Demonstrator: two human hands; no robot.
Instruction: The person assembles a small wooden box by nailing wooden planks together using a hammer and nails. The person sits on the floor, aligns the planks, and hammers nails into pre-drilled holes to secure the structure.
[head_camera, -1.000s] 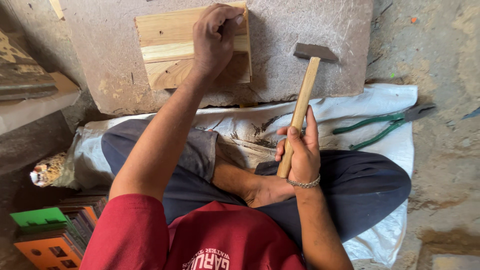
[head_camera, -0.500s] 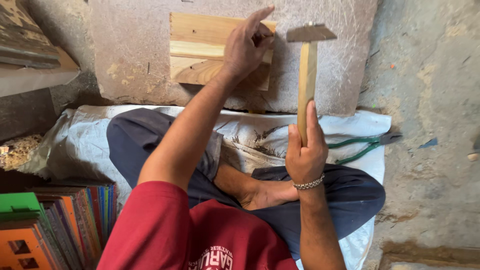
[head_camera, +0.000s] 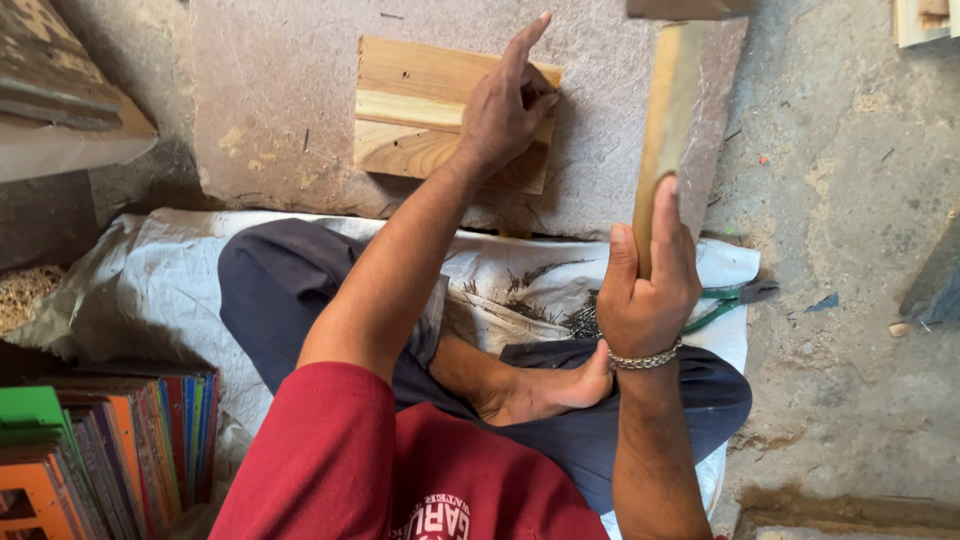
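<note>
On the grey stone slab (head_camera: 280, 110), your left hand (head_camera: 505, 110) is pinching something tiny against the pale wooden board (head_camera: 420, 100), while your right hand (head_camera: 648, 290) is gripping the raised wooden-handled hammer (head_camera: 668, 110); next you're needing a square strike.

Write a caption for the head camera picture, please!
Right hand raises a wooden-handled hammer while the left hand steadies a wooden block on a stone slab.

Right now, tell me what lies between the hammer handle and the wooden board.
In the head view, only bare grey stone slab separates the hammer handle in the right hand from the wooden board, which the left hand presses down.
</note>
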